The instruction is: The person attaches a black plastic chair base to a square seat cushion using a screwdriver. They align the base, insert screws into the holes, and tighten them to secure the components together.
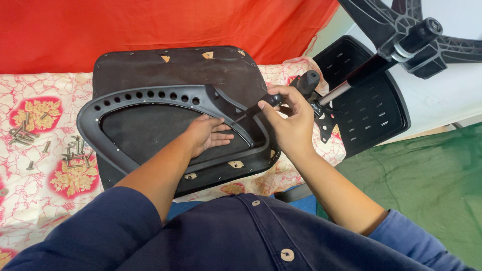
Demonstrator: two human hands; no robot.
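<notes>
black chair seat (175,70), red curtain (150,25), green floor (432,175)

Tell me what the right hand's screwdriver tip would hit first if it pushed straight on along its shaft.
The right hand holds a screwdriver pointing down-left. Straight on, its tip would first meet the black plastic frame on the seat base, right beside the left hand's fingertips. It may already touch; depth is unclear.

Matt black plastic armrest frame (150,100), shiny metal screws (75,156), printed cloth cover (40,185), glossy metal rod (334,93)

Dark navy button-up shirt, sleeves pushed up, pale round buttons
</notes>
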